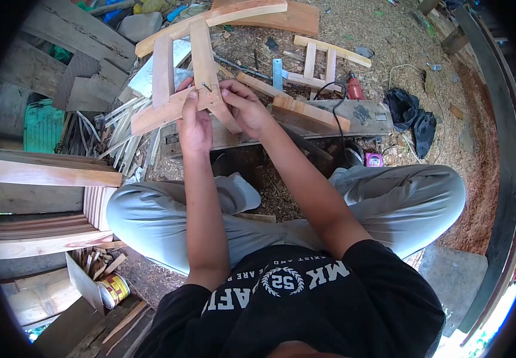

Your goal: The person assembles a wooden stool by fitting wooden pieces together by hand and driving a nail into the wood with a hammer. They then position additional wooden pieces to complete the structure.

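A light wooden frame (pixel 203 53), made of a long curved rail, two crosspieces and a shorter curved rail, is held up in front of me. My left hand (pixel 196 126) grips the shorter rail, thumb on top near the joint. On the other side of that joint, my right hand (pixel 246 112) is closed around the same rail end, with its thumb near the crosspiece. Between the two thumbs a thin metal fastener (pixel 207 87), a screw or a nail, sticks out of the wood at a slant. Some fingers of both hands are hidden behind the frame.
Before my feet lies a low plank (pixel 362 113) with a wood block (pixel 311 112) on it. Nearby are a red power tool (pixel 354 88) with a cord, a second frame (pixel 329 62), a pink tape measure (pixel 374 160) and a black bag (pixel 410 113). Wood scraps (pixel 129 134) lie left.
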Motion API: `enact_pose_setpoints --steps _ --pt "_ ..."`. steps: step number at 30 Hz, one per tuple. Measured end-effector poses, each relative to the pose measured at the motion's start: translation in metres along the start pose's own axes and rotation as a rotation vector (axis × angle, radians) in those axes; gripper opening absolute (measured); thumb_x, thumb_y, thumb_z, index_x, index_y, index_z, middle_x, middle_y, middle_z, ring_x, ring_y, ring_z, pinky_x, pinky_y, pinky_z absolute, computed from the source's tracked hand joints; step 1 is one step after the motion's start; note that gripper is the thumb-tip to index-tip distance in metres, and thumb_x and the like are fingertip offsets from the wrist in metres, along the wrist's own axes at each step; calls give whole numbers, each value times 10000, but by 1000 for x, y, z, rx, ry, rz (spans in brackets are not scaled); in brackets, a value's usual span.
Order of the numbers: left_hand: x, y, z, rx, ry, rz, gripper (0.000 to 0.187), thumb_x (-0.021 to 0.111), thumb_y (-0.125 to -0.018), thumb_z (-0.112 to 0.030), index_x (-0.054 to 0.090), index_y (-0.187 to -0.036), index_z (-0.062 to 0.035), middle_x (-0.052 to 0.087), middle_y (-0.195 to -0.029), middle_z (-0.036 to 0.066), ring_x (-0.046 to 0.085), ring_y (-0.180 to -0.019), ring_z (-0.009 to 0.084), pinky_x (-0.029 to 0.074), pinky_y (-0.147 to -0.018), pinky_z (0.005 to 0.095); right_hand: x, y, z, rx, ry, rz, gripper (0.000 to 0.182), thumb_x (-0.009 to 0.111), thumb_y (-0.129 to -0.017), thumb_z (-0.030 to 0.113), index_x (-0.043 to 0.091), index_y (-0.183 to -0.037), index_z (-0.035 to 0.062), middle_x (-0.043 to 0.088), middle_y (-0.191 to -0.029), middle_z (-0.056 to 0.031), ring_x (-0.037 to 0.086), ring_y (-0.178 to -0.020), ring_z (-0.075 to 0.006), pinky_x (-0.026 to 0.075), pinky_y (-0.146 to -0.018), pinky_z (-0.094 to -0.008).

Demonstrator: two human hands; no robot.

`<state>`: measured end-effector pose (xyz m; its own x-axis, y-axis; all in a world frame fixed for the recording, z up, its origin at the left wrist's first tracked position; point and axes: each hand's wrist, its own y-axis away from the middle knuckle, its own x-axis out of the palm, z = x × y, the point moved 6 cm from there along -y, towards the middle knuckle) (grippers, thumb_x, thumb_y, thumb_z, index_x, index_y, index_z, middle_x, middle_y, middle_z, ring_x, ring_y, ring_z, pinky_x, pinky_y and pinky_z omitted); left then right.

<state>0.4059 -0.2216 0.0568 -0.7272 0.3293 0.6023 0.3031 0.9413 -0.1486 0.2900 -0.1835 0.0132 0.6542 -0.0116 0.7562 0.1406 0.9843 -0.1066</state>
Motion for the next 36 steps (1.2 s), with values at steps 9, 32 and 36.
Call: enact_pose_setpoints --steps 9,32,36 --pt "-2 0 0 23 -35 -7 517 663 -993 -221 494 -1431 -4 616 -1338 134 594 -1258 233 452 -1105 417 -7 -2 -4 150 -25 -41 287 603 -1043 141 625 -1305 25 694 -1208 -70 658 -1123 -166 521 -978 -343" --pt "6 3 -2 25 -50 2 509 654 -994 -214 489 -1426 -1 607 -1336 142 585 -1270 243 445 -1116 421 -7 -3 -3 147 -191 12 296 646 -1009 110 638 -1282 -4 711 -1210 -112 683 -1128 -195 528 -1010 -351" --pt "7 2 -2 35 -44 2 493 646 -998 -203 491 -1419 1 605 -1332 145 584 -1268 246 442 -1120 423 -8 -4 -3 154 -205 3 289 657 -1002 109 643 -1270 1 711 -1207 -113 681 -1131 -200 527 -1012 -359"
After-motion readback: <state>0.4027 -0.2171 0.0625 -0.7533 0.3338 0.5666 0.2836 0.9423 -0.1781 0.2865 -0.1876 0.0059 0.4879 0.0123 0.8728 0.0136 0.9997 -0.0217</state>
